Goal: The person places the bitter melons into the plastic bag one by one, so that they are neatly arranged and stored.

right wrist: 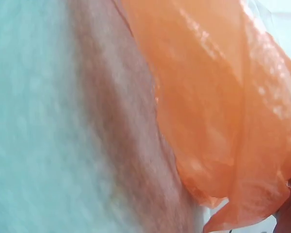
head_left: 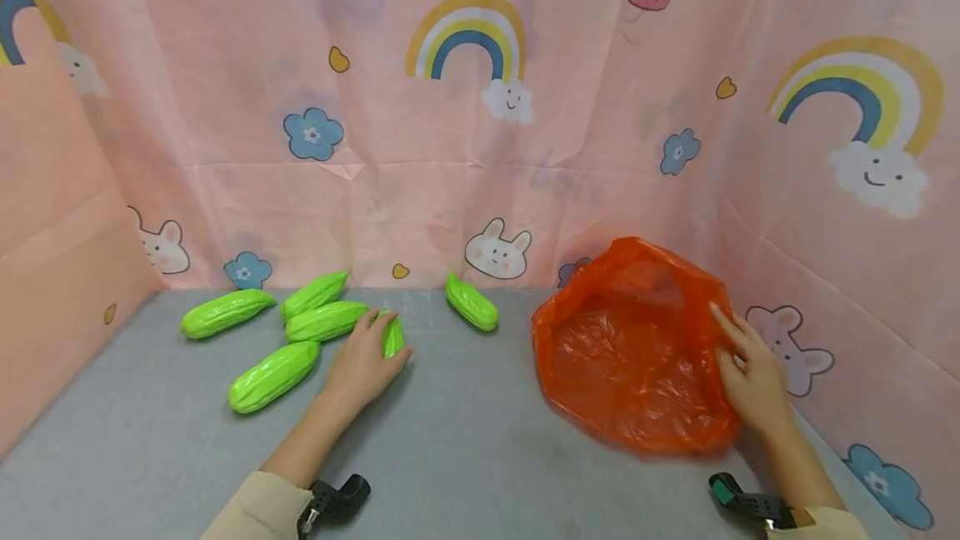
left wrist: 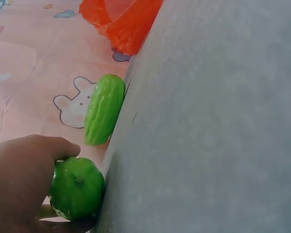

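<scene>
My left hand (head_left: 363, 363) grips a ribbed green melon (head_left: 393, 337) between thumb and fingers, on the grey table. Seen in the left wrist view, the stem end of this melon (left wrist: 78, 188) faces the camera and the thumb lies along its side. My right hand (head_left: 756, 380) holds the right rim of an orange-red plastic bag (head_left: 622, 365), whose wide mouth faces me. In the right wrist view the thin plastic of the bag (right wrist: 208, 97) fills much of the picture, with a bit of hand at the right edge.
Several more green melons (head_left: 274, 377) lie left of my left hand. Another melon (head_left: 472, 303) lies alone at the back, between the left hand and the bag. A pink printed cloth (head_left: 420, 207) hangs behind the table (head_left: 465, 440) and at both sides.
</scene>
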Available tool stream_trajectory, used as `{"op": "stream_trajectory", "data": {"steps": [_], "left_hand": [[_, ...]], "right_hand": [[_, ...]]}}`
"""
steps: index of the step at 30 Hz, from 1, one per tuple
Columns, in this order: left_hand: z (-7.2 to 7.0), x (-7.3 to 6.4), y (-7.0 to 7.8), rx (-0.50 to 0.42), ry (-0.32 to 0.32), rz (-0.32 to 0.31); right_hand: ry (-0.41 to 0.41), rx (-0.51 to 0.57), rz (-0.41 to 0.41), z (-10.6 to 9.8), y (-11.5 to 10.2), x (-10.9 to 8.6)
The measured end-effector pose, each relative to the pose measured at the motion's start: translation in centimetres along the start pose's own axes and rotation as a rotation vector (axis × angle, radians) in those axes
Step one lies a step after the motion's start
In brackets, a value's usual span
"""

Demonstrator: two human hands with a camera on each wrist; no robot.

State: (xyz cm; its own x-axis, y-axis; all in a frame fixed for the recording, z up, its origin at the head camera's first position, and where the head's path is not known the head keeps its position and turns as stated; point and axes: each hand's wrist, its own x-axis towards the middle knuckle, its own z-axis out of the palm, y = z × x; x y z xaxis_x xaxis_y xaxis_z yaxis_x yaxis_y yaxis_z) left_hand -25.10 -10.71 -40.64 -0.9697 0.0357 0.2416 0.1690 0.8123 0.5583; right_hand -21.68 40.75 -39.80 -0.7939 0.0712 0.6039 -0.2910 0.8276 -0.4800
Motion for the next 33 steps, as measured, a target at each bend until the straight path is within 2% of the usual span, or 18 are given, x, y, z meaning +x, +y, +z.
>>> {"op": "stream_trajectory", "data": {"steps": [2, 5, 13, 18, 21, 24, 28, 30, 33], "left_hand": [[0.0, 0.0, 0.0, -0.023, -0.003, -0.007], [0.0, 0.0, 0.1, -0.064, 0.001, -0.005], [0.1, 0.2, 0.8, -0.197, 0.092, 0.03], [-0.2, 0.5, 1.8, -0.276, 0.086, 0.051], [-0.1, 0.7, 2.2, -0.322, 0.08, 0.068], [0.0, 1.0, 2.6, -0.367, 0.052, 0.097], [0.2, 1.6, 3.3, -0.447, -0.022, 0.139], [0.2, 1.8, 3.8, -0.498, -0.061, 0.125], [0.3, 2.0, 4.7, -0.605, -0.117, 0.053]], "right_hand": [[0.022, -0.01, -0.023, 0.2, -0.4, 0.1], [0.004, -0.01, -0.013, 0.1, -1.0, 0.1], [-0.078, 0.0, 0.055, -0.3, -1.4, 0.6], [-0.135, -0.018, 0.094, -0.5, -1.9, 0.9], [-0.136, -0.016, 0.097, -0.4, -2.1, 0.9], [-0.122, -0.022, 0.091, -0.3, -2.2, 0.9], [-0.109, -0.021, 0.101, -0.3, -2.3, 1.0], [-0.112, -0.014, 0.111, -0.3, -2.2, 1.0], [-0.122, -0.003, 0.116, -0.3, -2.2, 0.9]]}}
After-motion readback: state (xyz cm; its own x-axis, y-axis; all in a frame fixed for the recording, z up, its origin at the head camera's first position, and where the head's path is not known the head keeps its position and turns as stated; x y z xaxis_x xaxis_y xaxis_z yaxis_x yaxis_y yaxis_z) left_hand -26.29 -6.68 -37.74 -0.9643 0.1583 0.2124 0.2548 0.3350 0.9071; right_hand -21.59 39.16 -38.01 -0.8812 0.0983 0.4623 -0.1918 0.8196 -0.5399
